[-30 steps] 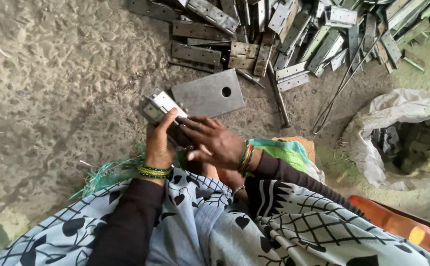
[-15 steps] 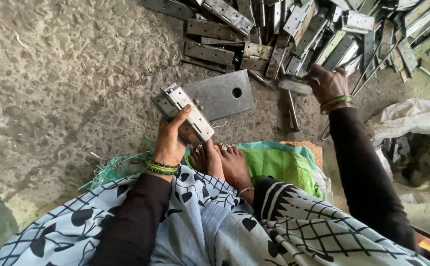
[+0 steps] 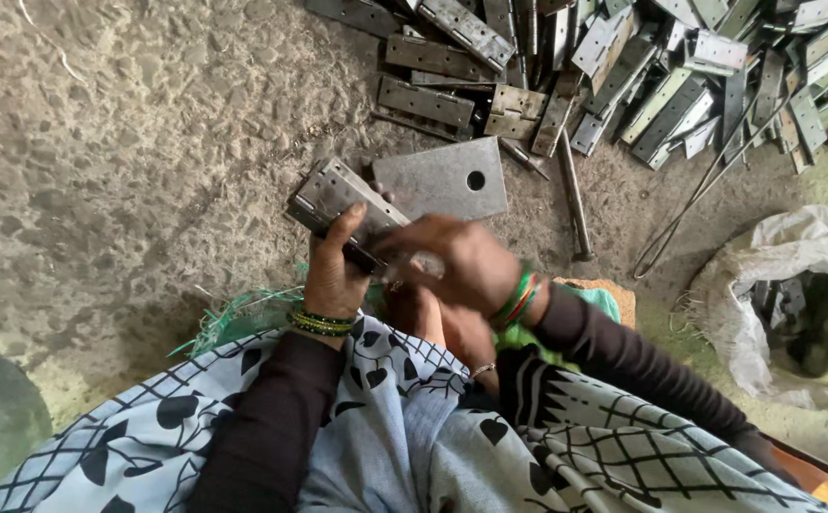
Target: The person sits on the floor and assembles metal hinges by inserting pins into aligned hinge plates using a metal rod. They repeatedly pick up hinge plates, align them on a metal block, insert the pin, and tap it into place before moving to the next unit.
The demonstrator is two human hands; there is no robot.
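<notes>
Both hands on one part, head view only. My left hand [image 3: 330, 280] has its fingers clamped round a grey steel hinge [image 3: 343, 199], thumb up its face, held just above the near edge of a flat grey steel plate with a round hole [image 3: 442, 179] lying on the rough concrete floor [image 3: 129, 161]. My right hand [image 3: 452, 261] is blurred, fingers curled at the hinge's near end; can't tell if they grip anything. Far right: heap of loose steel hinge leaves [image 3: 642, 66], thin steel rod [image 3: 573, 195] beside the plate, white sack [image 3: 794, 275] on the right.

Risks, my read: hinge leaf swinging shut on a fingertip; sharp stamped edges cutting skin; part slipping onto the bare feet underneath.
</notes>
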